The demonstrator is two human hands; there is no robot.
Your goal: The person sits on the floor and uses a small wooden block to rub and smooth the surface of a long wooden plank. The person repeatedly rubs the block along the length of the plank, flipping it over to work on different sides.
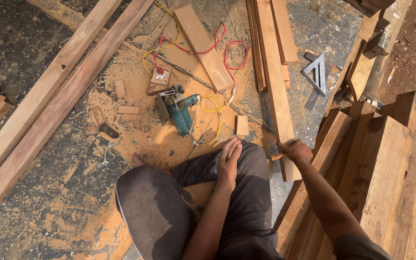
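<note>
Plainly, the right hand (pixel 294 150) is clenched on the near end of a long plank (pixel 275 82) running toward twelve o'clock, stiff, probably heavy and splintery, best gripped by its edges, while the left hand (pixel 228 161) rests loosely open and empty on the knee.

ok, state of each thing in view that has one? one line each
Left hand: empty, resting on the knee.
Right hand: closed on the near end of the long pale wooden plank.
Long pale wooden plank: flat on the floor.
Teal handheld power saw: lying in sawdust, untouched.
Grey metal triangular square: flat on the floor.
Red and yellow wires: loose, tangled.
</note>
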